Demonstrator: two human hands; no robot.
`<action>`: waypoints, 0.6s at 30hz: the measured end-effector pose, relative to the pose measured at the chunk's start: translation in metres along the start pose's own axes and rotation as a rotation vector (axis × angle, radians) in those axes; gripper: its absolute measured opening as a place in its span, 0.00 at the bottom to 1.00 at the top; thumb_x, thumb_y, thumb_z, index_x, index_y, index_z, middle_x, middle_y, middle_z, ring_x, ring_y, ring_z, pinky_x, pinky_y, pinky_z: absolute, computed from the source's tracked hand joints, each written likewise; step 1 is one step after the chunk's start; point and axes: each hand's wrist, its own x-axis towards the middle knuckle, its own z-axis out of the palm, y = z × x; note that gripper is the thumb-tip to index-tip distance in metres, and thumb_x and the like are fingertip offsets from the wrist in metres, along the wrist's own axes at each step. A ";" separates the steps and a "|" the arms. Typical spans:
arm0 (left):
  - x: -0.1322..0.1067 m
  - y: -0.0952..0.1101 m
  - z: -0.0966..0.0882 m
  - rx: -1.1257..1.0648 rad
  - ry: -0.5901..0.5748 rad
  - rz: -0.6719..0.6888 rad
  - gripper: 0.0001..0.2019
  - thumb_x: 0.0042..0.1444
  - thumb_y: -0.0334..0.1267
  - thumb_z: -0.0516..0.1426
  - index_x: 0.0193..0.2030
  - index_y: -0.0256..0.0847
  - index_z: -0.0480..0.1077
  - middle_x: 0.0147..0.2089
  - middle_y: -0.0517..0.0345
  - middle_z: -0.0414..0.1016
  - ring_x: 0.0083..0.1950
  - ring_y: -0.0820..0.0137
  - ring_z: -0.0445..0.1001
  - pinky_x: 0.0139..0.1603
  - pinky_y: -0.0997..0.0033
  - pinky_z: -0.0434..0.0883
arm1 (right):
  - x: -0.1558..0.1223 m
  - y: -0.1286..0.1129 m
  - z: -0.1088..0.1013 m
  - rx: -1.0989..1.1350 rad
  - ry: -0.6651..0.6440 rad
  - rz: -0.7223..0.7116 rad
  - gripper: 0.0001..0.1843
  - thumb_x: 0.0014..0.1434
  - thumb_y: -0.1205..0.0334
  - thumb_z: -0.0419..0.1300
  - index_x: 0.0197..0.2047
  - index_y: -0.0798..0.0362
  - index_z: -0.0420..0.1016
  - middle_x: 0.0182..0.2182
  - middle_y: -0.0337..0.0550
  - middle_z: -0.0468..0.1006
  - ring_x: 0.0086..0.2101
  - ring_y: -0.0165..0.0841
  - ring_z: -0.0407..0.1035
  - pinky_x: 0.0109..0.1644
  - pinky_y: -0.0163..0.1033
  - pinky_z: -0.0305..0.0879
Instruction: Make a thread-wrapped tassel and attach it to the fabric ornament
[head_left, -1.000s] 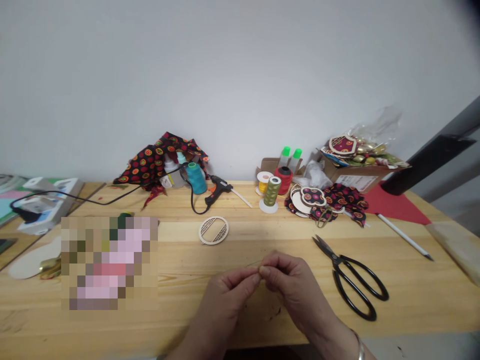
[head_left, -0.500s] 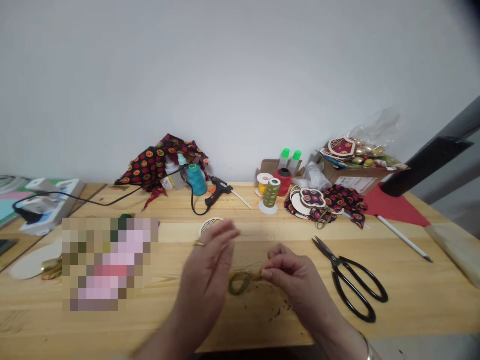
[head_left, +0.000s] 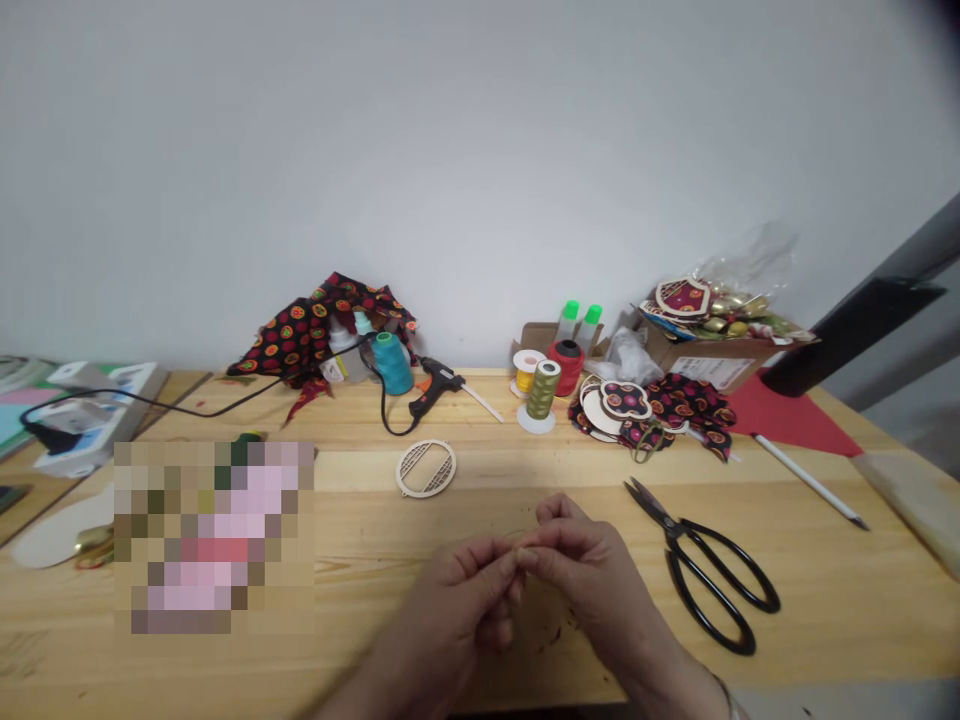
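My left hand (head_left: 469, 595) and my right hand (head_left: 589, 570) meet fingertip to fingertip above the wooden table (head_left: 352, 620). Both are closed in a pinch on olive green thread (head_left: 516, 532), of which only a fine strand shows above the fingertips. The coiled part of the thread is hidden by my hands. Black-handled scissors (head_left: 675, 527) lie to the right of my right hand, blades pointing away. Beyond my left hand lies an oval wooden lattice piece (head_left: 426, 441) flat on the table.
At the back stand a teal thread cone (head_left: 392, 365), a glue gun (head_left: 437, 388), an olive spool (head_left: 543, 390) and a red spool (head_left: 566, 368). Patterned fabric (head_left: 686, 405), a cardboard box (head_left: 720, 362) and a white pen (head_left: 810, 480) are at right. A power strip (head_left: 127, 400) lies left.
My left hand, raised and blurred before, has come down and right to join the right fingertips on the thread. The lattice piece is uncovered, and the thread coil is now out of sight.
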 end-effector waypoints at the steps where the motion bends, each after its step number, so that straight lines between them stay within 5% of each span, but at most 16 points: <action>1: 0.000 0.000 0.000 -0.012 0.004 -0.014 0.09 0.51 0.39 0.60 0.29 0.34 0.73 0.21 0.65 0.62 0.19 0.82 0.55 0.19 0.80 0.52 | 0.000 0.001 0.000 -0.003 -0.002 -0.003 0.05 0.42 0.58 0.68 0.21 0.49 0.81 0.27 0.39 0.62 0.35 0.35 0.60 0.42 0.39 0.60; 9: -0.001 0.001 0.001 -0.025 0.014 -0.024 0.09 0.49 0.38 0.61 0.25 0.33 0.71 0.19 0.65 0.62 0.17 0.83 0.54 0.19 0.79 0.51 | -0.002 0.008 0.001 0.009 0.009 0.003 0.03 0.43 0.62 0.66 0.23 0.50 0.82 0.25 0.39 0.67 0.34 0.33 0.64 0.39 0.37 0.62; 12: 0.000 0.001 0.002 0.006 0.038 -0.017 0.11 0.49 0.38 0.61 0.21 0.34 0.69 0.17 0.65 0.61 0.15 0.82 0.54 0.18 0.78 0.49 | -0.003 0.005 -0.005 -0.072 0.003 -0.019 0.09 0.48 0.61 0.62 0.33 0.52 0.82 0.30 0.42 0.73 0.36 0.34 0.68 0.40 0.37 0.64; 16: 0.002 -0.001 -0.002 -0.017 0.128 -0.019 0.11 0.47 0.37 0.62 0.20 0.34 0.67 0.16 0.67 0.59 0.14 0.83 0.52 0.16 0.78 0.46 | -0.013 0.001 -0.047 -0.546 -0.001 -0.142 0.16 0.55 0.58 0.56 0.44 0.53 0.77 0.36 0.47 0.76 0.36 0.37 0.71 0.41 0.41 0.67; 18: 0.002 -0.002 -0.005 -0.031 0.169 -0.012 0.11 0.46 0.37 0.62 0.20 0.34 0.67 0.16 0.67 0.58 0.14 0.84 0.51 0.16 0.79 0.45 | -0.022 0.006 -0.081 -0.901 0.146 -0.245 0.17 0.57 0.55 0.52 0.43 0.53 0.77 0.40 0.51 0.76 0.40 0.42 0.70 0.44 0.46 0.66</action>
